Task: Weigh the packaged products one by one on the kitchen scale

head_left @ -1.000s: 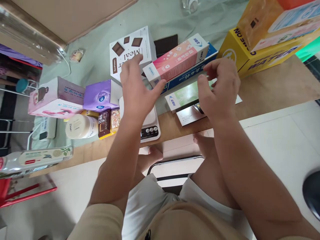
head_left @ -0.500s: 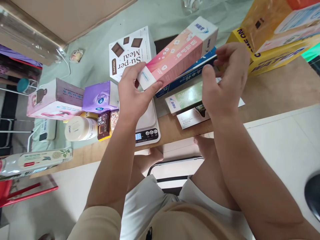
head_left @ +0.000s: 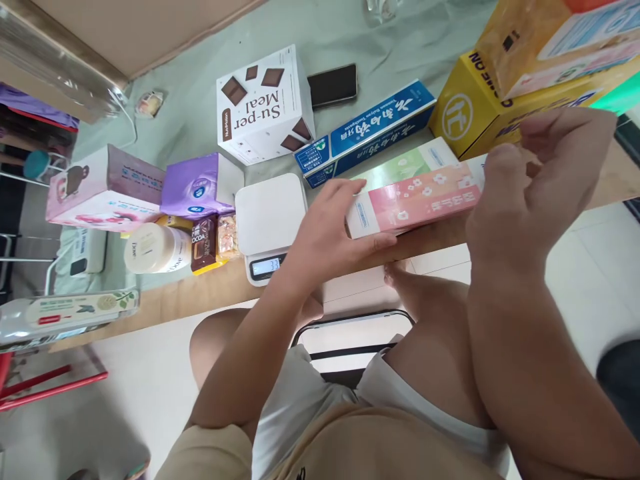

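Pink box (head_left: 420,200) lowered, long axis left-right, gripped by left hand (head_left: 330,230) and right hand (head_left: 530,193).

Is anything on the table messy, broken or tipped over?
Nothing looks broken or spilled. The table is crowded: a white jar lies on its side by the snack packs, and the Su-per Meal box sits askew. Both hands, left hand and right hand, hold the pink box beside the scale.
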A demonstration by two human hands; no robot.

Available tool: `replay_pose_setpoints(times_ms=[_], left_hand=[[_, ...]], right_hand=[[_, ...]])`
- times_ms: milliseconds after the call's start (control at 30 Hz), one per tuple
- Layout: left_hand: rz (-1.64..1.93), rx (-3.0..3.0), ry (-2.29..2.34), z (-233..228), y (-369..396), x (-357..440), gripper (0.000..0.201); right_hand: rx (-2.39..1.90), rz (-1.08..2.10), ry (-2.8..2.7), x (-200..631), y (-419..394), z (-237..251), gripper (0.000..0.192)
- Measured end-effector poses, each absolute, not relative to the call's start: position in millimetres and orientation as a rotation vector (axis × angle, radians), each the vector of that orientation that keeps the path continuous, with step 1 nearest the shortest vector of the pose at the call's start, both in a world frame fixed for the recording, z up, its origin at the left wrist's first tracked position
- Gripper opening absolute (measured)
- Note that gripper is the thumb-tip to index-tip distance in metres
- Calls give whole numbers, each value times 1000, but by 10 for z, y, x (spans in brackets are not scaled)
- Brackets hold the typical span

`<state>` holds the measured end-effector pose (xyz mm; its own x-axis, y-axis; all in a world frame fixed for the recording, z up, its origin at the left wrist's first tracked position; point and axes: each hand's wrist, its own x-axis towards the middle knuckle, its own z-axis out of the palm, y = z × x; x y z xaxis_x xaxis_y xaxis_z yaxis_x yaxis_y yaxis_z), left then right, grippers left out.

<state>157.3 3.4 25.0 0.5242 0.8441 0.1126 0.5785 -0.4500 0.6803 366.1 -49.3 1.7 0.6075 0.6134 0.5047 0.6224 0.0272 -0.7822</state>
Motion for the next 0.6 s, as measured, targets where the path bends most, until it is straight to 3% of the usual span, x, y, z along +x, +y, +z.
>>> replay_pose_setpoints(times_ms=[133,300,600], left_hand=[[758,2223,1338,399,584,1557,45],[315,2321,1419,297,1269,1772,40],[232,2363,1458,156,1338,1886,39]], right_hand=[[-1512,-140,-1208,3461,-502,140,24],[-1497,-113,-1355,3201,-345,237,17],[-1729,41,-1368,3122,-131,171,37]])
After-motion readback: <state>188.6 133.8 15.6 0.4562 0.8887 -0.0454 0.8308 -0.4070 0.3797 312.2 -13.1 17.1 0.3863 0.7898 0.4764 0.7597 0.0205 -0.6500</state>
